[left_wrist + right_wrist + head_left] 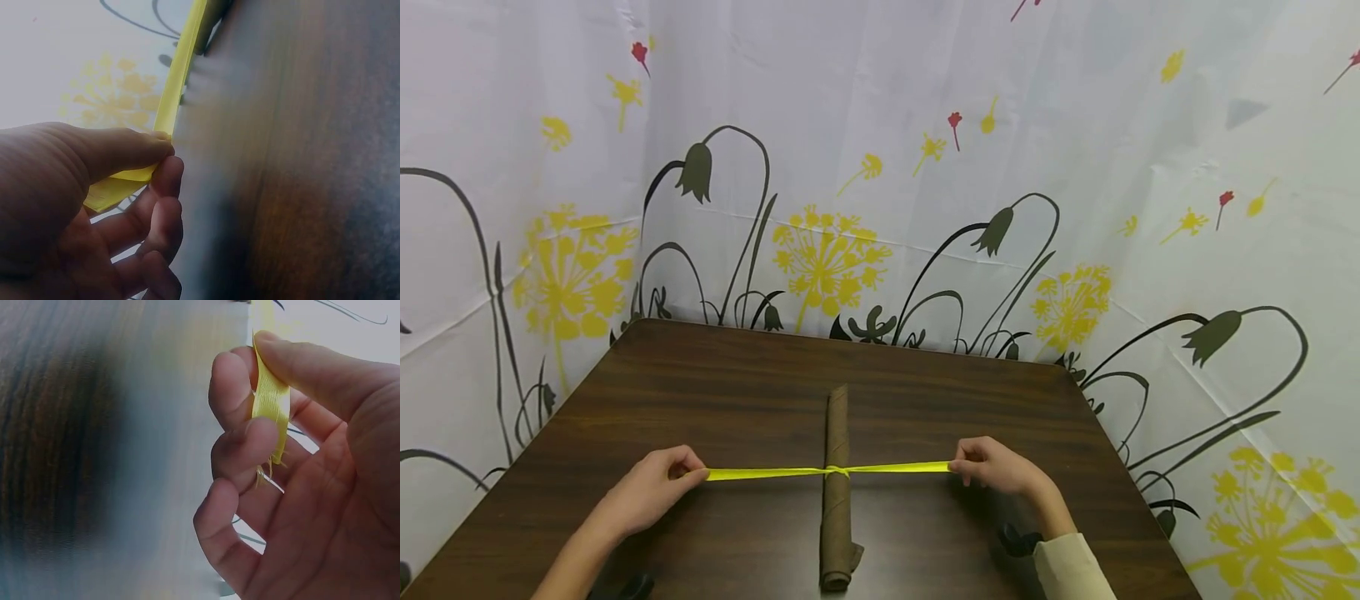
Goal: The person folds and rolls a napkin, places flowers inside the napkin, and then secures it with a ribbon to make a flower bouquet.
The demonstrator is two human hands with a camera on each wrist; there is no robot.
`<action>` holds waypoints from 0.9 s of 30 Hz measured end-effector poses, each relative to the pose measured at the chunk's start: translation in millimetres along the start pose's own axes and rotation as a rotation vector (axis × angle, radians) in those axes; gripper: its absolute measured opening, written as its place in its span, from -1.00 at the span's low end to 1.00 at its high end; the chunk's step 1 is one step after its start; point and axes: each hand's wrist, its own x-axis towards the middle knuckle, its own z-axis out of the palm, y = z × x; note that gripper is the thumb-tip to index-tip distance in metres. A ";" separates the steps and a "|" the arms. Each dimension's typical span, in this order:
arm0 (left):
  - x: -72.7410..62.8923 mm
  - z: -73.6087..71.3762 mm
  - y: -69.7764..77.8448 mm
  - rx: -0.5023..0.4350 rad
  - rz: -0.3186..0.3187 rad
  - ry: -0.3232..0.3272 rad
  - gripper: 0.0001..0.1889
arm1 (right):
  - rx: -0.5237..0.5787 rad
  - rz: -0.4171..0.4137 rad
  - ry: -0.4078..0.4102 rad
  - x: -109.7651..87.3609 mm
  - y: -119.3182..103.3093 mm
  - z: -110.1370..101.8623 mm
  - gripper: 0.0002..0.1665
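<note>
A brown rolled-up cloth [837,525] lies lengthwise on the table, with a loose corner sticking out near its close end. Round its middle runs a yellow ribbon [895,467], crossed or knotted on top. My left hand [643,492] pinches one end of the ribbon between thumb and forefinger; a short tail [115,192] folds back under the thumb. On the other side, my right hand [1000,467] pinches the opposite end, whose frayed tip [275,447] hangs past the fingers. Both lengths of ribbon are stretched nearly straight out from the roll.
The dark wooden table [737,367] reaches back to a white curtain [850,83] printed with yellow, red and dark green flowers. Black straps [1018,540] show at the wrists. A pale sleeve [1071,567] covers the right forearm.
</note>
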 end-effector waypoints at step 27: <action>-28.0 6.5 4.7 -0.046 0.045 -0.281 -0.81 | 0.039 0.123 -0.012 -45.0 -19.6 30.3 -0.68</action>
